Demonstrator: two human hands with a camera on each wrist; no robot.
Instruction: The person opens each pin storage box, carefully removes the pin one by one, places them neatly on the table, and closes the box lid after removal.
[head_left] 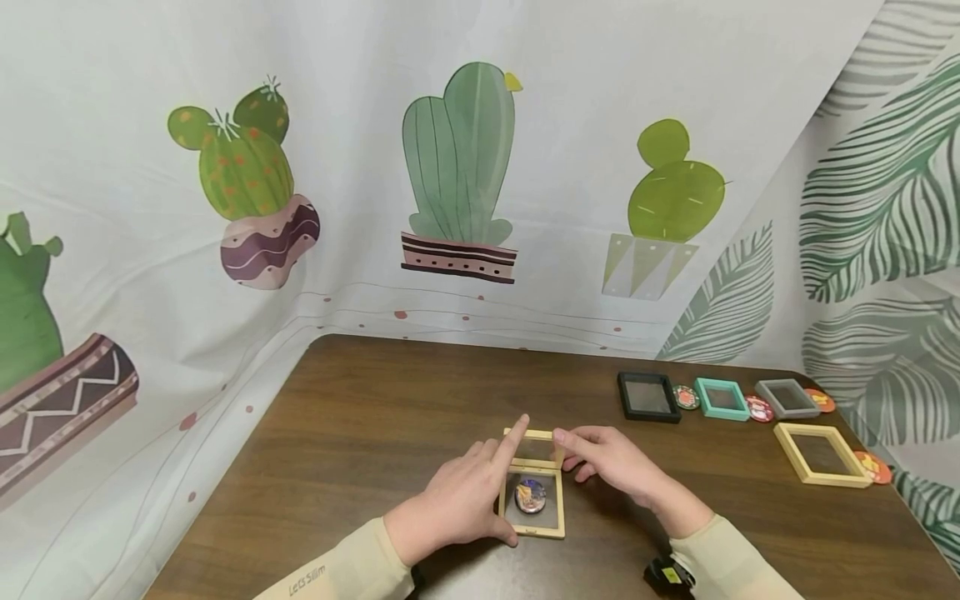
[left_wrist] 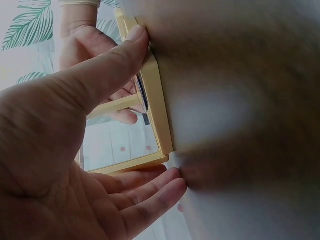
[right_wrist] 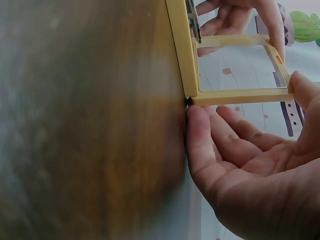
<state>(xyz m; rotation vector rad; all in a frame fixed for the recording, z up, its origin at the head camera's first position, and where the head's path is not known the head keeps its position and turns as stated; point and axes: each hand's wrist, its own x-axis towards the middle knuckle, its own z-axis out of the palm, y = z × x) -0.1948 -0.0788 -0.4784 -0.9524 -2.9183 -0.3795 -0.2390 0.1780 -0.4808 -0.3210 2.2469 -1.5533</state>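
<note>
A hinged yellow display frame [head_left: 562, 510] lies on the table with its lid [head_left: 535, 463] raised at the far side. A round medallion with a blue and gold picture [head_left: 530, 497] sits in the clear film of its base. My left hand [head_left: 465, 492] spans the frame's left side, thumb at the near corner and fingers toward the hinge. Its index finger reaches up by the lid's edge. At the lid's right side is my right hand [head_left: 611, 462], thumb tip on the lid's top corner [right_wrist: 289, 90] and the other fingers bent near the hinge.
At the back right are a black frame [head_left: 626, 403], a turquoise frame [head_left: 744, 407], a grey frame [head_left: 802, 407] and another yellow frame [head_left: 795, 452]. Several round chips lie beside them, among them an orange one [head_left: 879, 467]. A cactus-printed cloth [head_left: 360, 158] hangs behind the table.
</note>
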